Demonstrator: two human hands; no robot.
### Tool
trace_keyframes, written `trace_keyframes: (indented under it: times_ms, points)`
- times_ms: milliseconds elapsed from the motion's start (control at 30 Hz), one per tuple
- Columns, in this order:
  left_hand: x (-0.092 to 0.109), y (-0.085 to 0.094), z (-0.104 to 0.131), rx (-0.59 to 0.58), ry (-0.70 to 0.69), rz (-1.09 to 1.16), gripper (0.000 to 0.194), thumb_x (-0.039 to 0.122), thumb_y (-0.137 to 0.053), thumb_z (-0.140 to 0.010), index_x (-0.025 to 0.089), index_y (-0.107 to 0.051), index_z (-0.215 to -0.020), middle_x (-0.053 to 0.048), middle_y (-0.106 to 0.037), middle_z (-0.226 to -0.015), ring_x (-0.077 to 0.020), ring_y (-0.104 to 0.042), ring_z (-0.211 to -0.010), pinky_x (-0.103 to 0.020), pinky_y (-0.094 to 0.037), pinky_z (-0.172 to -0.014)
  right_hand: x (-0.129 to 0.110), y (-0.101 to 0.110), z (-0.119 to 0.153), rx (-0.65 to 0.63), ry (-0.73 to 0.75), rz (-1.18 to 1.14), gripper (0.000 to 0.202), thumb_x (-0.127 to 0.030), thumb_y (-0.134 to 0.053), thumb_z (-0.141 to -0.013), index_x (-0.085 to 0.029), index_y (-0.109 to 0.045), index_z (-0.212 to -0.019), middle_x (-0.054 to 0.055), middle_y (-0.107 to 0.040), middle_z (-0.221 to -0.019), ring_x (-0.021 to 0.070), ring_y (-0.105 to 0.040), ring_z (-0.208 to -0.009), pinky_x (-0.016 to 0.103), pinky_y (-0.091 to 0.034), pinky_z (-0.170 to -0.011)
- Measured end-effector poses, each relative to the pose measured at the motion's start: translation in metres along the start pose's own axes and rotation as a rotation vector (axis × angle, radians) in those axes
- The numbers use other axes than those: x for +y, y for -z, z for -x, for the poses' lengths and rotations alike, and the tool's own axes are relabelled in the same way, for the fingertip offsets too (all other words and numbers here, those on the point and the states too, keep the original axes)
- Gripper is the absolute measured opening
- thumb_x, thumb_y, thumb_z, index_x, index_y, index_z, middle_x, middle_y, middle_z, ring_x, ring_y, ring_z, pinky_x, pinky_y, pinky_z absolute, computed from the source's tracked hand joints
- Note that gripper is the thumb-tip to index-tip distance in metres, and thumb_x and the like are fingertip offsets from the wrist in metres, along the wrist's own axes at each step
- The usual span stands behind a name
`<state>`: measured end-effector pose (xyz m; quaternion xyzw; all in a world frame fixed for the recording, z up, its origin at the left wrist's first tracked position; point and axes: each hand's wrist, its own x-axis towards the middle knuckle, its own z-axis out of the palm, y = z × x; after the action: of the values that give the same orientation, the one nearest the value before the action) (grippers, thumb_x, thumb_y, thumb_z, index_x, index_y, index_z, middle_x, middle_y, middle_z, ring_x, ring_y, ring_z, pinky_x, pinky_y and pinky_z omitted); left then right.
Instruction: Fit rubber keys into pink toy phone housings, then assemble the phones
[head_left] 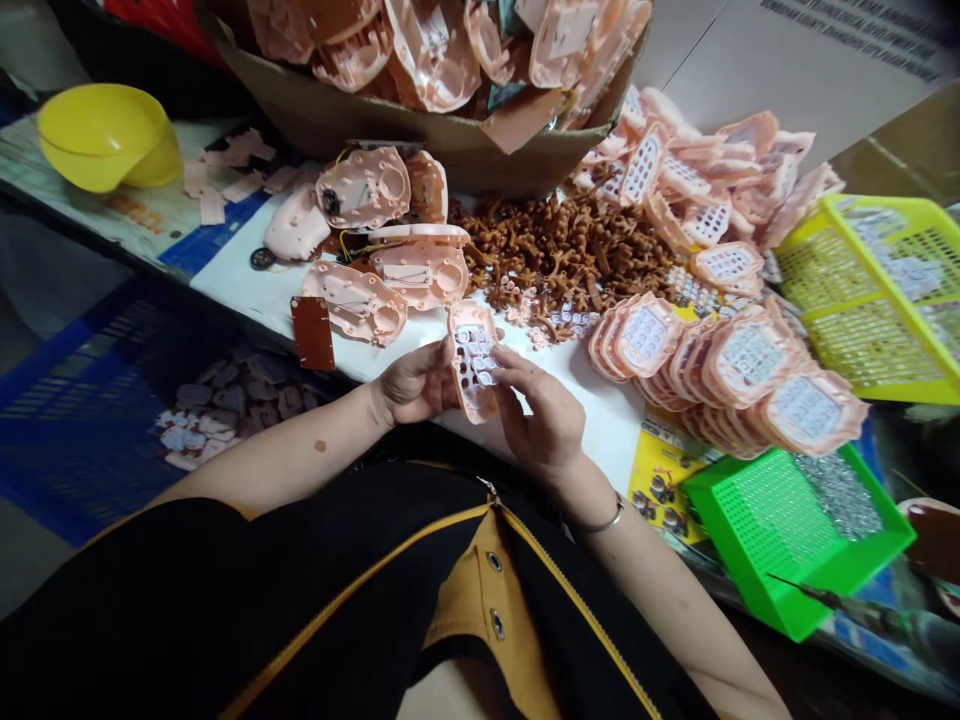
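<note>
Busy table (607, 405) today, with a pink panel (474, 360) centre stage at its near edge!
Far left sits a yellow bowl-like piece (109, 135); next come pink shells (360, 300), several lying hollow side up, perhaps so their insides stay visible. Now the left hand (416, 385), its grip closed on the panel's left side, apparently to steady it; the right hand (544, 410) brings fingertips onto its white keys (480, 347), though whether that grip pinches, I cannot tell. Just beyond, brown parts (577, 245) heap loosely, presumably within easy reach. Rightward, stacked panels (750, 360) lean in overlapping rows, likely saving space, while a green tray (765, 510) corrals small metal pieces (840, 495).
</note>
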<state>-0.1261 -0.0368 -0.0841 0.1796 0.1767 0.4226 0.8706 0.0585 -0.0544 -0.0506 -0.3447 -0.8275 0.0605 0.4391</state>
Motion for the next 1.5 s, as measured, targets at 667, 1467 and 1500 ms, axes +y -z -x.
trace_keyframes:
  times_ms: [667, 1467, 1500]
  points:
    - [0.001, -0.002, 0.001, -0.011, 0.018, -0.045, 0.058, 0.05, -0.074, -0.075, 0.015, -0.065, -0.12, -0.012, -0.073, -0.111, -0.0276, -0.069, -0.105, -0.036, -0.051, -0.09, 0.0, 0.017, -0.009, -0.329, 0.189, 0.175, 0.043, -0.044, -0.055, -0.095, -0.018, -0.059, -0.129, 0.015, -0.068, -0.127, 0.0264, -0.059, -0.122, 0.045, -0.047, -0.104]
    - [0.001, -0.01, 0.001, -0.001, -0.013, -0.079, 0.061, 0.05, -0.083, -0.064, 0.016, -0.068, -0.112, -0.009, -0.074, -0.106, -0.0252, -0.07, -0.1, -0.031, -0.053, -0.085, -0.003, 0.01, -0.005, -0.326, 0.103, 0.146, 0.056, -0.05, -0.04, -0.099, -0.014, -0.047, -0.141, 0.018, -0.062, -0.13, 0.0273, -0.056, -0.122, 0.046, -0.044, -0.104]
    - [0.001, -0.011, 0.001, -0.011, -0.011, -0.094, 0.062, 0.05, -0.084, -0.062, 0.017, -0.069, -0.112, -0.009, -0.073, -0.107, -0.0246, -0.07, -0.099, -0.03, -0.054, -0.084, -0.004, 0.01, -0.006, -0.317, 0.104, 0.157, 0.056, -0.051, -0.039, -0.099, -0.014, -0.048, -0.14, 0.018, -0.063, -0.128, 0.0272, -0.057, -0.12, 0.046, -0.045, -0.103]
